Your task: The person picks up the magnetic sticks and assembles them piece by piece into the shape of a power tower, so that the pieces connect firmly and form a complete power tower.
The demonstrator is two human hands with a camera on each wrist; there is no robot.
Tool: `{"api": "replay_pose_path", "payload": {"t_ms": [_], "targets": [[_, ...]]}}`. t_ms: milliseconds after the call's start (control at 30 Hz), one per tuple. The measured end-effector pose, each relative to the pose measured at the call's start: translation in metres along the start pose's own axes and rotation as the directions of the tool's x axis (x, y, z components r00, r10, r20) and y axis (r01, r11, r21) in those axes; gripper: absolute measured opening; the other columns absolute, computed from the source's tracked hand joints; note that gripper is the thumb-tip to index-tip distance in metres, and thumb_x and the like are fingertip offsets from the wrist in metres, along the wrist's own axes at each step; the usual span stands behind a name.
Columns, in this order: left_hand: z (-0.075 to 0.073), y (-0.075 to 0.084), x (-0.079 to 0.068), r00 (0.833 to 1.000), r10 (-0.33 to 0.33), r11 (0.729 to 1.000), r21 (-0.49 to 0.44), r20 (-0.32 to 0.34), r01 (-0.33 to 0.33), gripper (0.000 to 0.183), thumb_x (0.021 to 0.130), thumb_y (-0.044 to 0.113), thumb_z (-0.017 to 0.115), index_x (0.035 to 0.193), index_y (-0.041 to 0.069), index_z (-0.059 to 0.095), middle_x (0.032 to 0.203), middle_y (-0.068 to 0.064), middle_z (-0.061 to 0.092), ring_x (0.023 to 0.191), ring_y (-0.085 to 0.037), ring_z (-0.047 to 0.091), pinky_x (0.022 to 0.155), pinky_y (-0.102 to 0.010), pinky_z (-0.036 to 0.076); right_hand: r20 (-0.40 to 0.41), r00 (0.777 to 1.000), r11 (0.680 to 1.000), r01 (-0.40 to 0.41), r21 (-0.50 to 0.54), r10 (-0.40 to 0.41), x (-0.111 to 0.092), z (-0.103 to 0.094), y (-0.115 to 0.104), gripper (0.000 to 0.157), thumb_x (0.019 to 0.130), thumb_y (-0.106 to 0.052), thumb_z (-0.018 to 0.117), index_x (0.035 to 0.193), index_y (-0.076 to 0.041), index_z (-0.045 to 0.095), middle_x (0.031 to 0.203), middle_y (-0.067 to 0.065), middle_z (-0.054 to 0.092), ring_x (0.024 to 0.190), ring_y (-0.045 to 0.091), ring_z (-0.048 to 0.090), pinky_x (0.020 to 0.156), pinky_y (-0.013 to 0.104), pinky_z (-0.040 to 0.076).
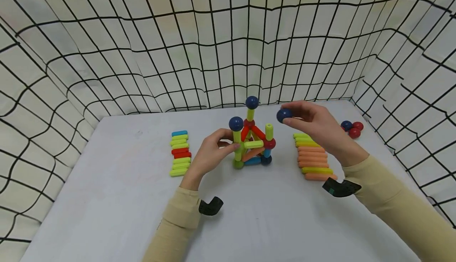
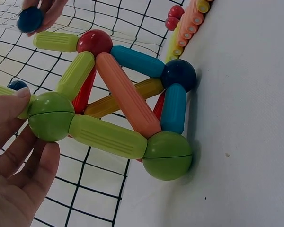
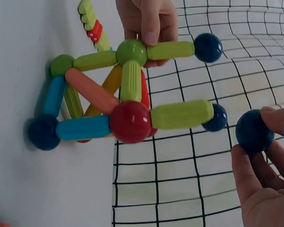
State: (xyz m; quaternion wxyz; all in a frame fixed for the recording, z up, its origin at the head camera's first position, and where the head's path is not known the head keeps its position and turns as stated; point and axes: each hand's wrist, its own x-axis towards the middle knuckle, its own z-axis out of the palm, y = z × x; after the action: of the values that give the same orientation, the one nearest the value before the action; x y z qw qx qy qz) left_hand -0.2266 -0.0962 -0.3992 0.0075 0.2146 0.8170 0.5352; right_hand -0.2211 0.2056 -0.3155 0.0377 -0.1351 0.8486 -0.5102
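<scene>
A frame of coloured magnetic rods and balls [image 1: 254,145] stands on the white table. My left hand [image 1: 209,152] grips its left upper corner, with the thumb on a yellow-green upright rod [image 3: 170,50] and fingers around the green ball [image 2: 51,116] below it. Between the thumb and fingertips of my right hand [image 1: 317,125] is a dark blue ball [image 3: 254,131], held in the air right of the frame. Close by, a yellow-green rod [image 1: 269,131] rises bare-topped from a red ball [image 3: 130,122]. Two other uprights carry blue balls [image 1: 236,124] on top.
Left of the frame lies a column of blue, yellow-green and red rods [image 1: 180,153]. Orange and yellow rods [image 1: 312,159] lie in a column under the right forearm. Several red and blue balls [image 1: 354,133] sit at the far right. Black-lined netting [image 1: 213,56] surrounds the table [image 1: 107,198].
</scene>
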Motion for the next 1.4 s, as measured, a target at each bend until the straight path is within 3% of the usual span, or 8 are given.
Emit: {"api": "replay_pose_path", "payload": {"t_ms": [267,800,933,1100,1267,1400], "targets": [[0.004,-0.002,0.003,1.0,0.008,1.0,0.005,0.004,-0.008,0.029,0.092,0.016,0.069,0.118,0.006,0.062,0.113,-0.006,0.063,0.109,-0.025,0.057,0.096,-0.037,0.05,0.081,0.995,0.999,0.052,0.017,-0.053,0.013,0.024,0.0,0.043,0.096,-0.024,0.065,0.137,-0.015,0.055,0.131,0.005,0.056,0.119,0.023,0.057,0.098,0.038,0.049],[0.006,-0.002,0.005,1.0,-0.008,0.999,0.031,0.008,0.007,0.03,0.092,0.016,0.069,0.12,0.006,0.061,0.115,-0.007,0.062,0.11,-0.024,0.057,0.096,-0.037,0.05,0.083,0.996,0.998,0.016,0.053,-0.02,0.008,0.017,0.008,0.041,0.095,-0.025,0.066,0.134,-0.017,0.055,0.129,0.002,0.057,0.119,0.02,0.057,0.099,0.039,0.048],[0.011,-0.001,0.005,1.0,-0.022,0.999,0.034,0.015,0.021,0.035,0.089,0.014,0.072,0.121,0.005,0.059,0.115,-0.007,0.059,0.108,-0.022,0.056,0.094,-0.038,0.051,0.077,0.997,0.998,0.005,0.059,-0.009,0.007,0.018,0.009,0.041,0.095,-0.025,0.066,0.134,-0.018,0.055,0.129,0.002,0.057,0.119,0.02,0.057,0.1,0.04,0.048],[0.021,-0.001,0.006,1.0,-0.025,0.994,0.105,0.009,0.024,0.043,0.085,0.019,0.077,0.12,0.006,0.057,0.111,-0.006,0.053,0.103,-0.019,0.054,0.09,-0.035,0.053,0.066,0.998,0.997,0.01,0.077,-0.015,0.003,0.016,0.011,0.046,0.094,-0.031,0.066,0.137,-0.02,0.053,0.134,0.001,0.055,0.122,0.02,0.055,0.101,0.041,0.046],[0.021,-0.001,0.005,1.0,-0.006,0.991,0.134,-0.029,0.01,0.041,0.084,0.019,0.078,0.117,0.006,0.058,0.11,-0.006,0.055,0.103,-0.02,0.055,0.09,-0.037,0.053,-0.003,1.0,0.997,-0.017,0.077,0.018,-0.011,0.006,0.024,0.048,0.094,-0.041,0.063,0.138,-0.026,0.051,0.137,-0.005,0.054,0.123,0.014,0.053,0.1,0.031,0.046],[0.016,-0.004,0.004,0.999,-0.017,0.993,0.118,-0.039,0.022,0.039,0.086,0.017,0.076,0.118,0.004,0.058,0.113,-0.007,0.059,0.108,-0.022,0.056,0.094,-0.04,0.051,-0.071,0.996,0.996,-0.052,0.067,0.056,-0.031,-0.009,0.048,0.047,0.095,-0.042,0.061,0.138,-0.025,0.052,0.135,-0.003,0.055,0.122,0.012,0.054,0.095,0.018,0.046]]}}
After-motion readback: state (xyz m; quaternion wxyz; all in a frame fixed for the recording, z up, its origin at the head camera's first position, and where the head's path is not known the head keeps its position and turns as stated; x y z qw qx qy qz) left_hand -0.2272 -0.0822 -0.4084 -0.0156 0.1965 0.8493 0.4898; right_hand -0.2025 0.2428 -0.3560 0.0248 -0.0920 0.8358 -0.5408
